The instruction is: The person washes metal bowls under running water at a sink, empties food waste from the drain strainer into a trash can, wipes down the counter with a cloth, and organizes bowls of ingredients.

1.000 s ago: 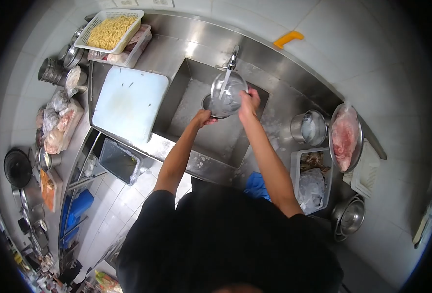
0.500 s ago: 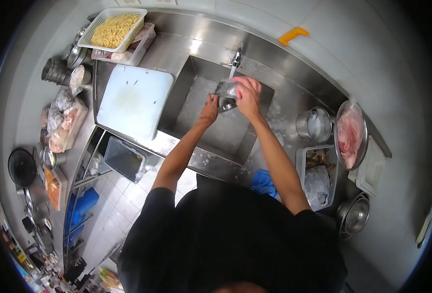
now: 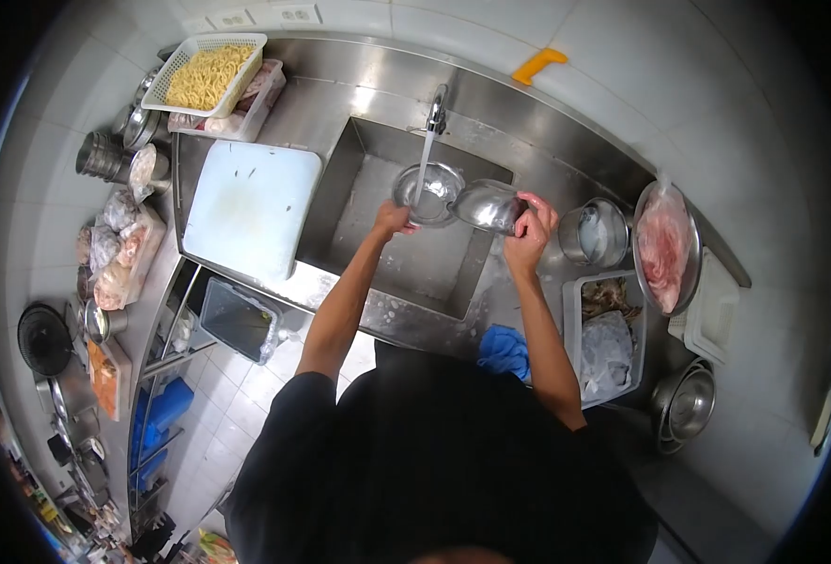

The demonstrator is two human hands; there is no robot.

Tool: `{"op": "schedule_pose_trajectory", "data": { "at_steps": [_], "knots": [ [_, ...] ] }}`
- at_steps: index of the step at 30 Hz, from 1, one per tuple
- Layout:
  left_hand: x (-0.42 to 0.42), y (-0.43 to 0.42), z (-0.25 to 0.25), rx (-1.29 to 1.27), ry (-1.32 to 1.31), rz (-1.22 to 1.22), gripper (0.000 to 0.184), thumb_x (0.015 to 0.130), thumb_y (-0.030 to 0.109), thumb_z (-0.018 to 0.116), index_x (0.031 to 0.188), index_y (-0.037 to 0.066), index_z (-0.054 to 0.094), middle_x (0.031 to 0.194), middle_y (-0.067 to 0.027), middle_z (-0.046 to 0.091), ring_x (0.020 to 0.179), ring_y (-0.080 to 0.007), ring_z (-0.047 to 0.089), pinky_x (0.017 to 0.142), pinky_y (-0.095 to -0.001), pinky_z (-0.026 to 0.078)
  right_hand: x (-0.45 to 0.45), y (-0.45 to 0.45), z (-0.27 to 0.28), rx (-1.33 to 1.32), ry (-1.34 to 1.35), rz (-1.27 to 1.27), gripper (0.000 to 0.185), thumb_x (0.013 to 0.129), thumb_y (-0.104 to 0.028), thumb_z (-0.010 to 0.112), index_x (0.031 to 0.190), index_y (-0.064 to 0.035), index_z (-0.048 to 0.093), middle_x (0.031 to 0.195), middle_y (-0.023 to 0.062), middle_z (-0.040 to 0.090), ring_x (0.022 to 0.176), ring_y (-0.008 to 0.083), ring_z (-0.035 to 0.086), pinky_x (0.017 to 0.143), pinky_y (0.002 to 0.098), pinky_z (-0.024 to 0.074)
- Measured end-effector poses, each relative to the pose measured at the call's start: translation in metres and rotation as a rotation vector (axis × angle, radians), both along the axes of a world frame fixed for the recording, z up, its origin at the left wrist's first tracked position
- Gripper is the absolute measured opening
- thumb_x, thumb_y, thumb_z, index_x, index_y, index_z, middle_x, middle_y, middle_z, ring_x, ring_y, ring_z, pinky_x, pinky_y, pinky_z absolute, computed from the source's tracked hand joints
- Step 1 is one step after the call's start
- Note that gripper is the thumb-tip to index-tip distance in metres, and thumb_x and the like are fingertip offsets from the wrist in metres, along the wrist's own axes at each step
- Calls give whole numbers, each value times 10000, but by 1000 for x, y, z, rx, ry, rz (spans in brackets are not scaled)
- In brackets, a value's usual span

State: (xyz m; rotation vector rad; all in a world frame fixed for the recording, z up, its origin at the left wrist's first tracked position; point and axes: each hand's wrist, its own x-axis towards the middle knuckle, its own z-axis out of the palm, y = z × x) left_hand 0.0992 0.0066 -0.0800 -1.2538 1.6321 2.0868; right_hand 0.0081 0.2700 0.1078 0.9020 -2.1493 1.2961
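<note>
Water runs from the faucet (image 3: 437, 111) into a round metal bowl (image 3: 429, 195), which my left hand (image 3: 395, 220) grips by its lower left rim over the sink (image 3: 378, 258). Beside it on the right, my right hand (image 3: 532, 229) is closed on a second metal bowl (image 3: 488, 207). That bowl is tilted, its left edge close to the first bowl; whether the two touch is hard to tell.
A white cutting board (image 3: 252, 209) lies left of the sink, with noodles (image 3: 210, 77) in a basket behind. To the right are a metal pot (image 3: 594, 232), meat (image 3: 664, 249) in a bowl, a plastic tub (image 3: 573, 324) and a blue cloth (image 3: 504, 352).
The two bowls have come apart: the right hand has moved right with one, while the other is now under the water stream in the left hand. The view has shifted slightly.
</note>
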Motion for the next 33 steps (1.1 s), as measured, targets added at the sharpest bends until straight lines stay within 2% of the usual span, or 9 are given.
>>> {"op": "schedule_pose_trajectory", "data": {
  "at_steps": [3, 6, 9, 13, 16, 19, 22, 26, 33],
  "knots": [
    [-10, 13, 34, -1103, -74, -577, 496, 880, 87, 542, 1327, -77, 402, 1024, -257, 629, 885, -366, 682, 702, -387, 595, 6, -1, -8, -27, -84, -26, 291, 559, 157, 505, 593, -67, 322, 1108, 112, 644, 1029, 305, 547, 918, 388, 384],
    [2, 29, 58, -1422, 143, -751, 515, 918, 80, 468, 1398, -30, 316, 1203, -258, 546, 1035, -396, 611, 818, -429, 547, 6, -3, -15, -138, -204, 22, 317, 619, 164, 523, 613, -60, 300, 1091, 136, 642, 990, 276, 561, 870, 350, 424],
    [40, 30, 58, -1374, 528, -663, 695, 856, 29, 494, 1486, 58, 201, 1407, -262, 375, 1092, -448, 557, 898, -480, 499, -8, 4, -38, -260, -408, 91, 348, 723, 134, 558, 637, -69, 289, 1095, 128, 645, 975, 226, 581, 868, 314, 451],
    [95, 45, 82, -1055, 390, -249, 542, 966, 149, 426, 1485, 138, 270, 1404, -203, 437, 1048, -443, 591, 893, -490, 499, -12, 31, -76, -51, -926, 31, 232, 864, 28, 591, 707, -74, 455, 1130, 84, 648, 989, 164, 601, 918, 294, 456],
    [101, 62, 109, -739, 330, -182, 564, 976, 226, 466, 1493, 136, 257, 1402, -241, 444, 1075, -460, 586, 931, -475, 482, 8, 18, -105, -442, -1397, 116, 28, 870, -37, 619, 892, -21, 612, 1099, 87, 661, 982, 154, 602, 869, 303, 471],
    [105, 75, 127, -563, 494, -192, 585, 974, 247, 492, 1497, 147, 251, 1356, -289, 479, 1144, -460, 555, 968, -458, 463, 32, -6, -103, -621, -1613, 387, 264, 879, -123, 671, 1105, 3, 620, 1060, 57, 653, 942, 138, 595, 862, 299, 461],
    [109, 84, 112, -756, 646, -127, 650, 919, 152, 546, 1498, 158, 250, 1339, -290, 495, 1167, -443, 547, 996, -442, 452, 38, -25, -139, -320, -1465, 212, 313, 846, -143, 706, 1111, -9, 610, 1008, 58, 648, 909, 161, 597, 843, 320, 463],
    [133, 73, 117, -792, 393, -69, 739, 819, -8, 539, 1487, 156, 270, 1415, -238, 422, 1170, -447, 528, 1001, -453, 457, -2, -60, -105, 74, -1538, 632, 314, 878, -216, 644, 1164, -94, 606, 1095, 34, 621, 981, 160, 573, 816, 292, 453],
    [168, 57, 203, -1098, 377, -448, 873, 695, -161, 532, 1469, 177, 312, 1473, -142, 333, 1267, -372, 458, 979, -400, 496, -125, -196, -111, 551, -333, 637, 483, 885, -262, 589, 1321, -68, 509, 1318, 196, 544, 1152, 268, 559, 923, 402, 469]
  ]
}}
